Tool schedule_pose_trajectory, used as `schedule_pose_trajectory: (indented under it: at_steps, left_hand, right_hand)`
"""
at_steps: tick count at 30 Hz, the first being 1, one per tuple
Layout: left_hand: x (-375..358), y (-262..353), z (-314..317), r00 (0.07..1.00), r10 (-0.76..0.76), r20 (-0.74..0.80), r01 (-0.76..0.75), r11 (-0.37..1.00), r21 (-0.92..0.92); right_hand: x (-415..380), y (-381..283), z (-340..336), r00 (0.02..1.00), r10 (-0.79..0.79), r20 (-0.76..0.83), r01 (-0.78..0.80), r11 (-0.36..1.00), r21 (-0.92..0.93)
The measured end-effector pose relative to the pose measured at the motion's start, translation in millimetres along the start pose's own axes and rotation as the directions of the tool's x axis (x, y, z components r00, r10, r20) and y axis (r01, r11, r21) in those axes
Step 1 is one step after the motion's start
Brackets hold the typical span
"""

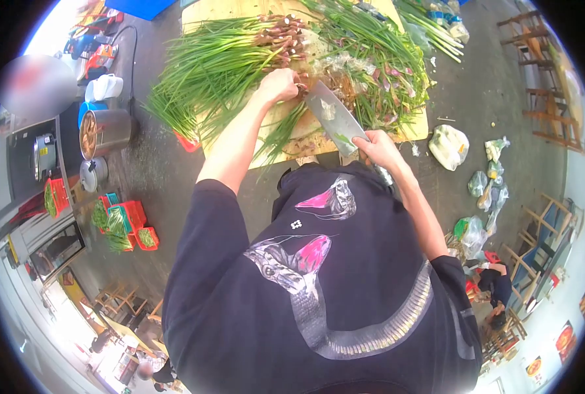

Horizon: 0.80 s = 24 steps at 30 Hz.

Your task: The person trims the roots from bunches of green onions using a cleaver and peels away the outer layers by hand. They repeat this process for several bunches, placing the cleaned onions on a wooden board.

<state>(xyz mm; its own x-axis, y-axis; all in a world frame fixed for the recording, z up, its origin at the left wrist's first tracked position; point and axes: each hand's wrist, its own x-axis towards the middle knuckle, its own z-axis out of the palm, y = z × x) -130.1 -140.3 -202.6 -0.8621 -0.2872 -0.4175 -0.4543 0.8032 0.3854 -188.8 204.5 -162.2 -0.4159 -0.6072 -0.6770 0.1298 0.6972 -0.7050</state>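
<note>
My left hand [280, 85] is closed on spring onions near their root ends, with green leaves [284, 134] trailing below it toward the table's near edge. In my right hand [381, 148] is a broad-bladed cleaver [335, 117], its blade slanting up and left so the tip comes close to my left fingers. Bits of pale and green scrap stick to the blade. A big heap of spring onions [213, 69], with purplish root ends, lies to the left on the wooden tabletop [414, 128]. Trimmed roots and leaf scraps [387, 92] are piled to the right of the blade.
More green leaves [345, 23] lie across the table's far side. On the floor to the right are a filled plastic bag [448, 147] and several smaller bags [496, 177]. Red baskets [133, 215] with greens and a large metal pot [105, 133] stand left. People sit farther off.
</note>
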Motion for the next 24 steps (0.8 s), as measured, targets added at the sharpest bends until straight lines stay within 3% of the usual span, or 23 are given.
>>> schedule_pose_trajectory:
  at_steps: [2, 4, 8, 12, 13, 18, 23, 24]
  left_hand:
    - [3.6, -8.6, -11.7, 0.996, -0.031, -0.079, 0.035, 0.998, 0.055]
    - [1.3, -22.4, -25.4, 0.997, -0.023, -0.071, 0.014, 0.991, -0.132]
    - [-16.5, -31.8, -21.6, 0.992, -0.122, -0.011, 0.113, 0.948, -0.298]
    - [-48.3, -23.7, -0.3, 0.952, -0.136, -0.273, 0.098, 0.984, -0.151]
    - [-56.3, -21.1, 3.9, 0.950, -0.136, -0.280, 0.091, 0.982, -0.167]
    - [-67.2, -25.6, 27.5, 0.948, -0.186, -0.259, 0.117, 0.958, -0.261]
    - [-57.6, -56.4, 49.1, 0.957, -0.264, -0.118, 0.177, 0.858, -0.483]
    - [-59.7, -53.5, 45.8, 0.949, -0.271, -0.159, 0.167, 0.864, -0.474]
  right_hand:
    - [-5.2, 3.9, -1.1, 1.000, 0.022, -0.021, -0.023, 1.000, -0.016]
    - [-4.7, 11.7, -0.7, 0.999, 0.029, -0.032, -0.030, 0.999, -0.029]
    - [-7.0, 13.2, 1.6, 1.000, -0.010, -0.025, 0.009, 0.999, -0.035]
    - [-20.6, 9.1, -5.3, 0.999, -0.016, -0.045, 0.017, 1.000, 0.023]
    - [-23.8, 7.7, -9.5, 0.999, -0.014, -0.044, 0.012, 0.999, -0.044]
    - [-22.9, -1.4, -30.1, 0.995, -0.099, -0.027, 0.082, 0.922, -0.379]
    - [-23.0, -13.8, -24.2, 0.995, -0.098, -0.012, 0.085, 0.913, -0.399]
    - [-24.8, -15.5, -23.6, 0.996, -0.094, -0.012, 0.081, 0.918, -0.389]
